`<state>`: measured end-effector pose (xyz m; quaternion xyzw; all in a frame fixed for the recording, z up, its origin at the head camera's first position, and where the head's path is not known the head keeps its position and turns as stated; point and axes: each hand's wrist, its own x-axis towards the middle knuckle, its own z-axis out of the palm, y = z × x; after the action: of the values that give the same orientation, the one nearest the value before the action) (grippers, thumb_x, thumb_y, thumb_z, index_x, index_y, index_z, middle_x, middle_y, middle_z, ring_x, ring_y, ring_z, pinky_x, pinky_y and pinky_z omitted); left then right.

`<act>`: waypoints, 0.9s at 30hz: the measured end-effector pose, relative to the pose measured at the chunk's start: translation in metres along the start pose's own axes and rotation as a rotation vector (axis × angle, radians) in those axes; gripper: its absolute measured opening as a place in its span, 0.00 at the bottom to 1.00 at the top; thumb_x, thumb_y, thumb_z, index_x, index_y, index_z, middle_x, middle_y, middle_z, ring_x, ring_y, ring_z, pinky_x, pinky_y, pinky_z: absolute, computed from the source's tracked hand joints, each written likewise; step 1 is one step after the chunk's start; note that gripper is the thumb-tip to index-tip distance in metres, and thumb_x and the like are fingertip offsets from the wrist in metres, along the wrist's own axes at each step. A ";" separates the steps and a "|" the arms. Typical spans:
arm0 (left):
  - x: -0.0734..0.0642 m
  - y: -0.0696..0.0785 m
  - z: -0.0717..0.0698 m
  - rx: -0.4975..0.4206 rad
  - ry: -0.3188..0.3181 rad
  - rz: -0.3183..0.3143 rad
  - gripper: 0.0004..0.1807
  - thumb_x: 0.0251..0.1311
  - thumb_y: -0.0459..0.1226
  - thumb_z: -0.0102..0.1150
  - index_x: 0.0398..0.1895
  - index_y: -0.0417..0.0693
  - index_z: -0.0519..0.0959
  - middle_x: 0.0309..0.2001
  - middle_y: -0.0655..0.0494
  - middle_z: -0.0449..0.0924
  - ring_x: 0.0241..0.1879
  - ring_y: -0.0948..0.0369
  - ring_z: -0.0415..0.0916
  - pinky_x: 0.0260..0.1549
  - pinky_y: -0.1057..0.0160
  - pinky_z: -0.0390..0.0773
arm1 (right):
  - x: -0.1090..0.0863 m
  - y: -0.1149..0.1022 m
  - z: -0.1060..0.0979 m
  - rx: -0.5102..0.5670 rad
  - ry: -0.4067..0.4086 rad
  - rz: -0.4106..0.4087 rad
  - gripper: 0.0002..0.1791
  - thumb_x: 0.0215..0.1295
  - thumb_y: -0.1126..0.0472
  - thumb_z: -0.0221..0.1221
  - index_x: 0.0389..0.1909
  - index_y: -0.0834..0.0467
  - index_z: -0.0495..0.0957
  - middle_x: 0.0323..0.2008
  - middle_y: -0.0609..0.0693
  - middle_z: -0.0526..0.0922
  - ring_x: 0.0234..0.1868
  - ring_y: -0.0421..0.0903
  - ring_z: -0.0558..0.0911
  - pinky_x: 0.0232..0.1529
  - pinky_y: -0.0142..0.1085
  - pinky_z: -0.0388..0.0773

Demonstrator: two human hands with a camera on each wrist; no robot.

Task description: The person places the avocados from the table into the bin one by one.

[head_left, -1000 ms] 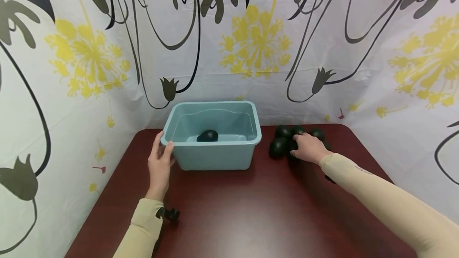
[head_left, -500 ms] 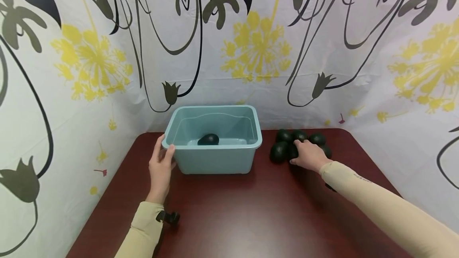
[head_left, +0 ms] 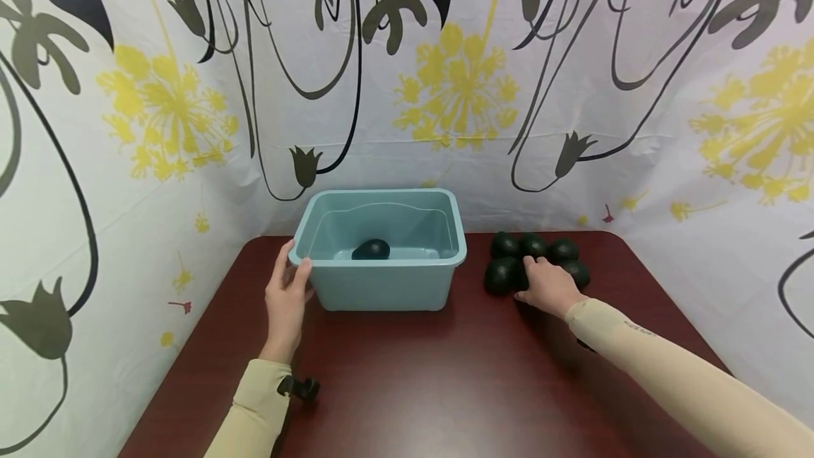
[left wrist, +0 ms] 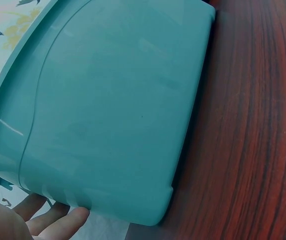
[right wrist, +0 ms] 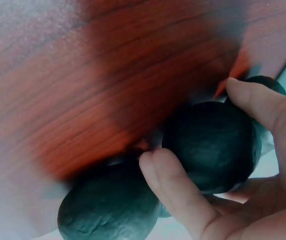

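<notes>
Right hand (head_left: 550,288): partly open, thumb and fingers curved about one dark avocado (right wrist: 210,145); a fingertip sits between it and the neighbouring avocado (right wrist: 113,205).
Left hand (head_left: 285,306): thumb and fingers bent round the near left corner of the blue bin (head_left: 381,288), touching rim and wall.
Edges and room: the tabletop (head_left: 413,380) runs between bin and fruit, and on toward the person; its far edge lies just behind both, by the patterned cloth (head_left: 458,161).
Avocados: one within the right hand's grasp; five others (head_left: 533,244) close around it; a single avocado (head_left: 372,249) inside the bin.
</notes>
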<state>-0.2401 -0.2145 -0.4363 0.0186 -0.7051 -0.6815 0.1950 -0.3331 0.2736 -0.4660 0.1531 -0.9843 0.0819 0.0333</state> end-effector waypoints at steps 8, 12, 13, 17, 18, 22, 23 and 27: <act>0.005 -0.011 -0.001 -0.008 0.006 0.011 0.34 0.69 0.51 0.60 0.76 0.71 0.62 0.69 0.47 0.67 0.63 0.49 0.69 0.54 0.37 0.73 | -0.001 -0.002 0.001 0.029 0.016 0.025 0.40 0.56 0.54 0.74 0.61 0.73 0.67 0.51 0.76 0.69 0.22 0.55 0.77 0.24 0.51 0.78; 0.011 -0.027 -0.002 0.004 0.021 0.020 0.33 0.67 0.55 0.61 0.74 0.77 0.63 0.67 0.52 0.69 0.62 0.51 0.70 0.54 0.36 0.72 | -0.002 -0.001 0.003 0.054 0.028 0.048 0.41 0.57 0.56 0.73 0.65 0.72 0.66 0.55 0.78 0.64 0.19 0.53 0.75 0.24 0.51 0.78; 0.012 -0.029 -0.002 0.008 0.026 0.023 0.33 0.66 0.56 0.61 0.74 0.78 0.64 0.67 0.53 0.69 0.62 0.51 0.71 0.54 0.35 0.72 | -0.003 -0.001 0.003 0.059 0.031 0.050 0.41 0.57 0.56 0.73 0.65 0.72 0.66 0.55 0.79 0.63 0.18 0.52 0.75 0.24 0.51 0.78; 0.013 -0.034 -0.002 0.014 0.034 0.040 0.33 0.66 0.57 0.62 0.73 0.79 0.64 0.66 0.54 0.70 0.61 0.50 0.71 0.53 0.34 0.73 | -0.005 0.001 0.004 0.071 0.044 0.050 0.40 0.58 0.57 0.72 0.65 0.72 0.66 0.55 0.78 0.64 0.19 0.53 0.75 0.24 0.51 0.79; 0.013 -0.034 -0.002 0.012 0.036 0.041 0.33 0.66 0.57 0.62 0.73 0.79 0.64 0.66 0.54 0.70 0.61 0.50 0.72 0.53 0.34 0.73 | -0.005 0.001 0.003 0.072 0.047 0.048 0.40 0.58 0.57 0.72 0.65 0.72 0.66 0.55 0.77 0.65 0.19 0.53 0.75 0.24 0.52 0.79; 0.013 -0.034 -0.002 0.009 0.037 0.040 0.33 0.65 0.56 0.62 0.73 0.79 0.65 0.66 0.54 0.70 0.61 0.50 0.71 0.53 0.34 0.73 | -0.006 0.005 0.002 0.064 0.067 0.036 0.37 0.57 0.58 0.71 0.62 0.72 0.67 0.52 0.75 0.69 0.24 0.58 0.78 0.27 0.55 0.79; 0.012 -0.032 -0.002 0.008 0.034 0.035 0.33 0.66 0.56 0.61 0.73 0.79 0.64 0.66 0.54 0.70 0.62 0.50 0.71 0.53 0.34 0.72 | -0.006 0.006 0.001 0.063 0.073 0.033 0.37 0.57 0.58 0.71 0.61 0.72 0.68 0.51 0.75 0.70 0.26 0.59 0.78 0.28 0.56 0.79; 0.006 -0.018 -0.001 0.002 0.020 0.019 0.33 0.68 0.53 0.61 0.75 0.74 0.63 0.68 0.50 0.68 0.63 0.49 0.70 0.54 0.34 0.71 | -0.006 0.006 -0.004 0.062 0.081 0.033 0.35 0.56 0.58 0.72 0.59 0.71 0.69 0.50 0.73 0.72 0.30 0.61 0.80 0.31 0.57 0.80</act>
<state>-0.2498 -0.2182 -0.4527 0.0190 -0.7041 -0.6786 0.2082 -0.3288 0.2819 -0.4635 0.1344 -0.9814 0.1191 0.0672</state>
